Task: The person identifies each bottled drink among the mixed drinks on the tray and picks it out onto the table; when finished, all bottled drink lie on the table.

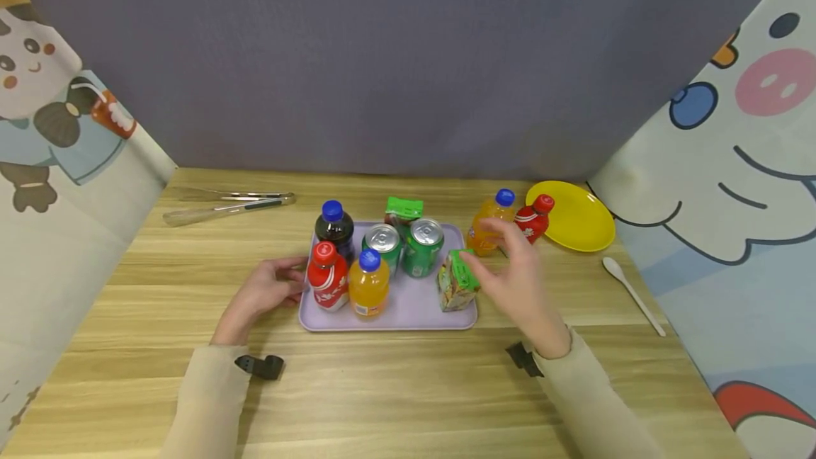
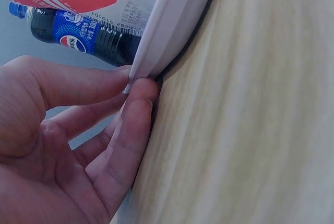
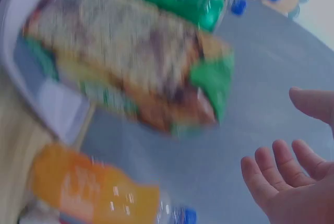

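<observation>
My left hand pinches the left rim of a lilac tray, thumb above and fingers below in the left wrist view. The tray bears a cola bottle, a red bottle, an orange juice bottle, two green cans, a drink carton at the back and another carton at the front right. Beside that front carton, my right hand hovers with thumb and fingers spread. The right wrist view shows a gap between this hand and the blurred carton.
Right of the tray stand a second orange juice bottle and a second red bottle, close to a yellow plate. A white spoon lies at the right edge. Metal tongs lie at the back left, before a grey partition.
</observation>
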Tool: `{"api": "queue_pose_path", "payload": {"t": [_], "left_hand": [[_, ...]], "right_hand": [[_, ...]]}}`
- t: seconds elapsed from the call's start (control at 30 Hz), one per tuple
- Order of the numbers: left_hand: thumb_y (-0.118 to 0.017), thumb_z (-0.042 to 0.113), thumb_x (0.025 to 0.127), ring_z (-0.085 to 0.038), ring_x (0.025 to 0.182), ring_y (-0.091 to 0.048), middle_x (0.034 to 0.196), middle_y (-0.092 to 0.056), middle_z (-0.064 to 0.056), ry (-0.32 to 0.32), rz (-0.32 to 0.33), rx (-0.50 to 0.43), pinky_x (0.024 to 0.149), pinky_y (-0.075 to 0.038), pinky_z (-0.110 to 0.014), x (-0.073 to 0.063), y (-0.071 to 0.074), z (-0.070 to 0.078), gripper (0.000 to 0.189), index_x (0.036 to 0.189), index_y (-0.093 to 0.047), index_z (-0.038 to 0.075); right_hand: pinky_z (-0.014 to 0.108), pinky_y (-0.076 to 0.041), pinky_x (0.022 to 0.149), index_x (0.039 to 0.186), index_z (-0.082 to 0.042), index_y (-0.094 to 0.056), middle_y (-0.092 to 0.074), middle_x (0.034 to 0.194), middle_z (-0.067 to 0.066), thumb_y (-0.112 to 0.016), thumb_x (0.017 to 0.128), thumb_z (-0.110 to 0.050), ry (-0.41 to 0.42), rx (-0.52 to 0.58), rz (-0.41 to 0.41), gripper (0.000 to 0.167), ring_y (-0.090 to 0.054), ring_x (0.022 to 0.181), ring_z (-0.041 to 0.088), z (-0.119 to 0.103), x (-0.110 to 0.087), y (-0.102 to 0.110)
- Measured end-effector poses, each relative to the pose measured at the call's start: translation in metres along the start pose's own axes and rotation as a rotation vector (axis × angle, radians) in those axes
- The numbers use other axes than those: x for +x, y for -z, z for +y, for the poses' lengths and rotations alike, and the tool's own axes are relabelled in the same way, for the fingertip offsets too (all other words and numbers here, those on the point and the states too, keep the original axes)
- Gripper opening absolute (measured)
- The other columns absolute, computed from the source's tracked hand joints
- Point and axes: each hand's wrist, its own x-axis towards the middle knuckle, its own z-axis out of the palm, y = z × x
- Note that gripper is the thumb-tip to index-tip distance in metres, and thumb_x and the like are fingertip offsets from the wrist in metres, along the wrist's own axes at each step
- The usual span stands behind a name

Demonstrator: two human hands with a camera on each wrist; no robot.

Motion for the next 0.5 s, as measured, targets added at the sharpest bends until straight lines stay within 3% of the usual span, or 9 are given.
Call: {"api": "queue_pose_path", "payload": {"t": [0.23, 0.5], "left_hand": [[-0.063, -0.006, 0.083, -0.025, 0.073, -0.063, 0.102, -0.061, -0.022, 0.001, 0.002, 0.009, 0.064, -0.058, -0.037, -0.001, -0.001, 0.000, 0.059, 0.138, -0.042, -0.008], [-0.063, -0.006, 0.083, -0.024, 0.073, -0.063, 0.103, -0.061, -0.022, 0.007, 0.007, 0.009, 0.065, -0.057, -0.037, -0.001, 0.000, 0.001, 0.059, 0.138, -0.042, -0.008]], "right_hand": [[0.041, -0.053, 0.081, 0.120, 0.003, -0.053, -0.060, 0.112, 0.015, -0.082, 0.073, -0.005, 0.059, 0.077, -0.067, 0.056, -0.057, 0.102, 0.026, -0.015, -0.007, -0.034], [0.035, -0.051, 0.087, 0.125, -0.003, -0.050, -0.057, 0.118, 0.007, -0.081, 0.077, -0.013, 0.027, 0.155, -0.214, 0.058, -0.054, 0.106, 0.018, -0.028, -0.013, -0.068]]}}
